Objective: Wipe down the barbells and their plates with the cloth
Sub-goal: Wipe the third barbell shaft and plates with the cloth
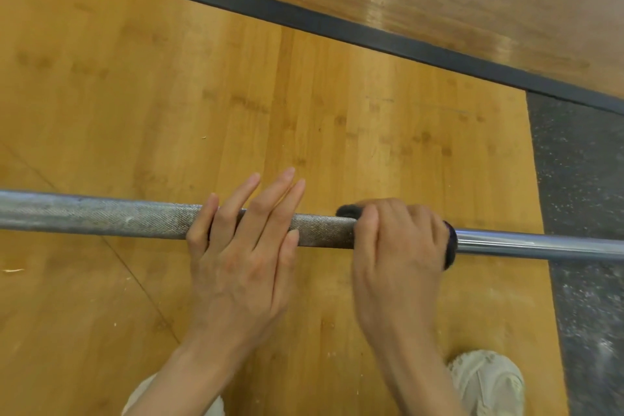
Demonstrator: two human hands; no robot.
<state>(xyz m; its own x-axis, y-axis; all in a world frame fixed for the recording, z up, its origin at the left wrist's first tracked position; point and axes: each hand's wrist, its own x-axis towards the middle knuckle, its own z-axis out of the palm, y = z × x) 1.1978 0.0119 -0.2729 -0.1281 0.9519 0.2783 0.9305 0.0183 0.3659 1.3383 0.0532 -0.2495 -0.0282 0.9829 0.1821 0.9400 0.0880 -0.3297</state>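
A steel barbell shaft [101, 216] runs across the view from left to right, knurled and dull on the left, smooth and shiny on the right. My left hand [243, 246] lies over the knurled part with its fingers straight. My right hand [398, 240] grips the bar with a dark cloth [450, 243] wrapped round it; the cloth shows only at the edges of my fist. No plates are in view.
Under the bar lies a wooden lifting platform [169, 94] with a dark border strip [337, 24] at the back. Speckled black rubber flooring [584, 179] is on the right. My pale shoe [486, 382] stands at the bottom right.
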